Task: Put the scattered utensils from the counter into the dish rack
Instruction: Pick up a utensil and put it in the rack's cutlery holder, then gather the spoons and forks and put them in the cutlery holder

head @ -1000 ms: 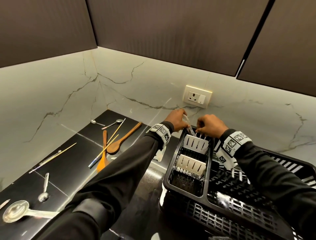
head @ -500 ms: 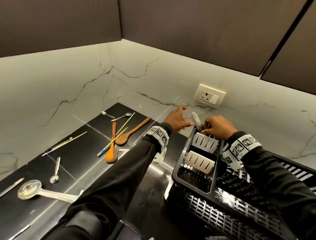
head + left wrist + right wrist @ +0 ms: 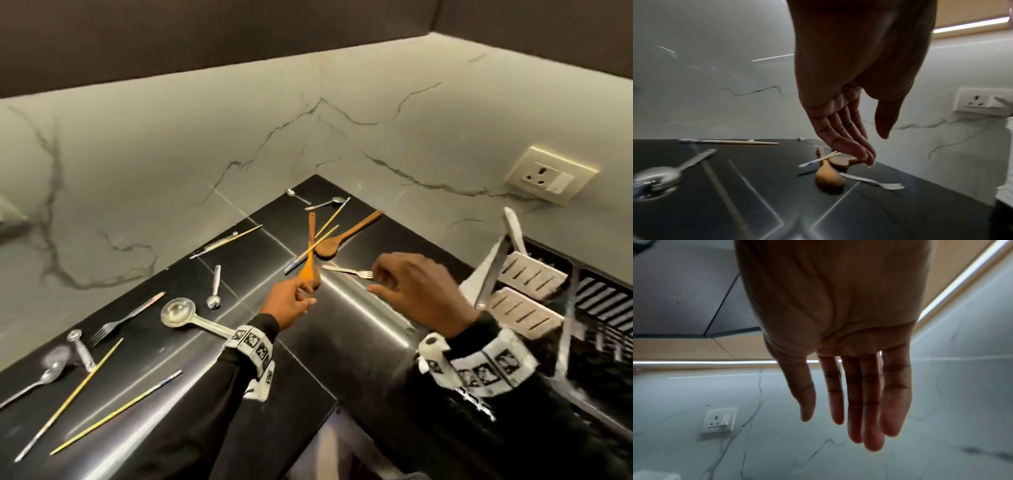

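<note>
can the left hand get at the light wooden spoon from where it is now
Probably yes. The left hand is open and empty, close above the light wooden spoon. Only a chopstick lies across the spoon's handle; its bowl is bare.

The scene is lit dimly from above by a light strip under the cabinets, seen as a burnt-out white band in both wrist views. Streaks of glare are thrown across the glossy black surface. The dish rack at the right edge is smeared by motion blur. Straight lines are bent toward the picture edges. Both palms are backlit and shadowed.
</note>
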